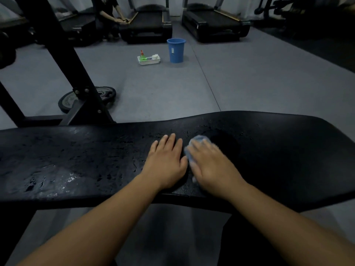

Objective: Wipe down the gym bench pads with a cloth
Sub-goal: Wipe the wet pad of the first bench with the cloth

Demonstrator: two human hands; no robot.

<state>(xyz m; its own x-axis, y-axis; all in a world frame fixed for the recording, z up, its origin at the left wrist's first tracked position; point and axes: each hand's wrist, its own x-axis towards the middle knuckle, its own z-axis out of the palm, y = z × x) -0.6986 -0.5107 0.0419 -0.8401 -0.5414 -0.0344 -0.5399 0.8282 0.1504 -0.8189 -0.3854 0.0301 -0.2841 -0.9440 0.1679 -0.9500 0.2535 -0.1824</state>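
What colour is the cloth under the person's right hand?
Light blue; the small crumpled cloth shows best in the head view, though blurred.

- The left hand (165,163) joins a bare forearm, uncovered as far as it shows.
- The right hand (212,167), blurred in outline, joins an equally bare forearm.
- Beneath the right forearm shows dark cloth (249,239), possibly a trouser leg.

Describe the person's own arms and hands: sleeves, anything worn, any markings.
Both arms are bare: no sleeve shows on the left forearm or the right forearm down to the frame's lower edge. The left hand wears no glove, ring, watch or band. The right hand has no glove or wristwear either, but it is blurred, so a ring cannot be ruled out. No tattoos show.
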